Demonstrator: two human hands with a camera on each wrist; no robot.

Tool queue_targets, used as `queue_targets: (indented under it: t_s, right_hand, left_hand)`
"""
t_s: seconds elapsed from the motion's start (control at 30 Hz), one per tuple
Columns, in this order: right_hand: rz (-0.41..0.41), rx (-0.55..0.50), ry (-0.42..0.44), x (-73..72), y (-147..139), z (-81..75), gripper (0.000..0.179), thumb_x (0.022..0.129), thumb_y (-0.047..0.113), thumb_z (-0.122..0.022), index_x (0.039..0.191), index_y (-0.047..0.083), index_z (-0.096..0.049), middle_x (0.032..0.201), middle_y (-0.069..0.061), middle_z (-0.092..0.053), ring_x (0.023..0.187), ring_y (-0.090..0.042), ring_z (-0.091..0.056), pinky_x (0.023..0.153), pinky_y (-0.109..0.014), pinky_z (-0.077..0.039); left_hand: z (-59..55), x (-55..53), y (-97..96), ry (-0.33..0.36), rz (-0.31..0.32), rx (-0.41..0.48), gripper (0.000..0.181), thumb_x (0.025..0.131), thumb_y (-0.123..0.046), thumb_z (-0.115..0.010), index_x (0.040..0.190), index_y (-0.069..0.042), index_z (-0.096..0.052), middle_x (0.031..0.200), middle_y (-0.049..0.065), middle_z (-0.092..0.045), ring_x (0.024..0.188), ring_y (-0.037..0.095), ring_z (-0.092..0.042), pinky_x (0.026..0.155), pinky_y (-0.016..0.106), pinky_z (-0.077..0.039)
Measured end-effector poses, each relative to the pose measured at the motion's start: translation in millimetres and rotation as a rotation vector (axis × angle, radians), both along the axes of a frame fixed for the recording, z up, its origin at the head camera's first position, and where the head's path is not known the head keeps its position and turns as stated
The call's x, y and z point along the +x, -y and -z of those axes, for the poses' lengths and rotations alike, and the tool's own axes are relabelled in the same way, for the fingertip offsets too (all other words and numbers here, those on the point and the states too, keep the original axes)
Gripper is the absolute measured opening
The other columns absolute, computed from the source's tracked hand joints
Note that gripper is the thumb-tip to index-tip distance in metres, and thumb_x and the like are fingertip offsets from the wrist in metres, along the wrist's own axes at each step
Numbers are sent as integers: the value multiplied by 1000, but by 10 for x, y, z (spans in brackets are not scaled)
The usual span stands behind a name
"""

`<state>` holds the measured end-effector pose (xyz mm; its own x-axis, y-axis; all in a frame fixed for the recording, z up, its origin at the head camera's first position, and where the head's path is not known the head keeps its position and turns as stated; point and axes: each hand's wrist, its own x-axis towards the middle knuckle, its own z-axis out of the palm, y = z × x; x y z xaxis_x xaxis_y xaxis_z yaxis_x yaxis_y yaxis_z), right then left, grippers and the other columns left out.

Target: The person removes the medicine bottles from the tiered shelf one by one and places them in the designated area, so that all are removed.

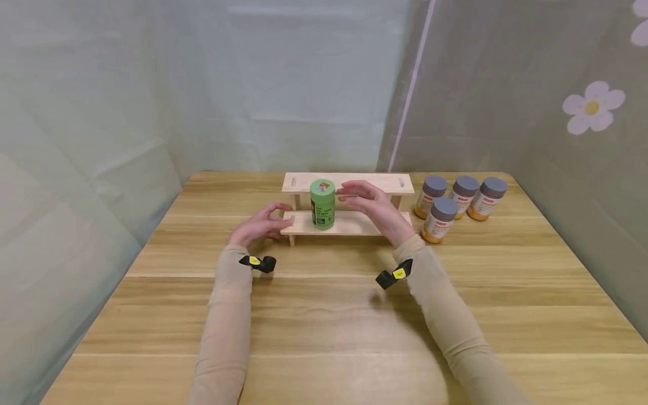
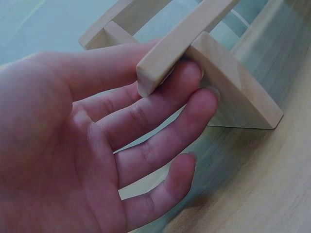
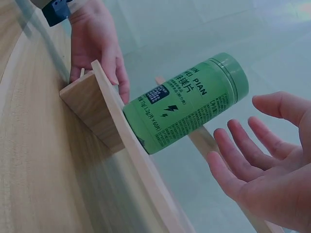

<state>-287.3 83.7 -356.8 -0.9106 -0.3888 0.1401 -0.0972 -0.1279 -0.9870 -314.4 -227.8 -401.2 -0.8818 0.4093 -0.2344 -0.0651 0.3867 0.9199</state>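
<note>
A green pill bottle (image 1: 323,206) stands upright on the lower board of a two-step wooden rack (image 1: 354,225). My left hand (image 1: 259,226) pinches the left end of that lower board. In the left wrist view its thumb lies over the board (image 2: 180,48) and the fingers reach underneath, beside the leg. My right hand (image 1: 377,208) is to the right of the bottle, its fingers spread and slightly bent. A gap shows between those fingers (image 3: 233,165) and the green bottle (image 3: 187,104) in the right wrist view.
Several jars (image 1: 438,220) with grey lids and orange bottoms stand to the right of the rack on the wooden table (image 1: 314,320). A pale curtain (image 1: 304,84) hangs behind the table, with a grey flowered one (image 1: 506,101) on the right.
</note>
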Motion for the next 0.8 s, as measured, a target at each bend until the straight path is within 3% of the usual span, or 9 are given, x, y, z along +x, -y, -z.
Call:
queue_targets:
  t_s: [0.33,0.57,0.8]
  right_hand:
    - [-36,84,-39,6,123,51,48,95,-2,-54,141,2,-41,146,-21,-45,134,-36,-45,114,-45,-34]
    - [-12,75,6,14,199,88,54,92,-2,-58,143,6,-40,150,-18,-42,138,-36,-40,117,-47,-27]
    - [16,85,16,22,314,94,59,92,5,-62,146,16,-39,152,-13,-40,140,-32,-38,117,-49,-26]
  left_hand:
    - [-7,-5,8,-3,-16,-22,54,95,-31,-61,140,-13,-38,114,12,-65,90,13,-61,79,29,-51]
    - [-4,-7,2,2,-23,-14,52,95,-30,-61,139,-13,-38,103,2,-66,84,12,-59,75,28,-50]
    - [8,-9,-6,9,-16,2,52,95,-28,-62,139,-13,-38,103,2,-66,83,12,-59,74,28,-50]
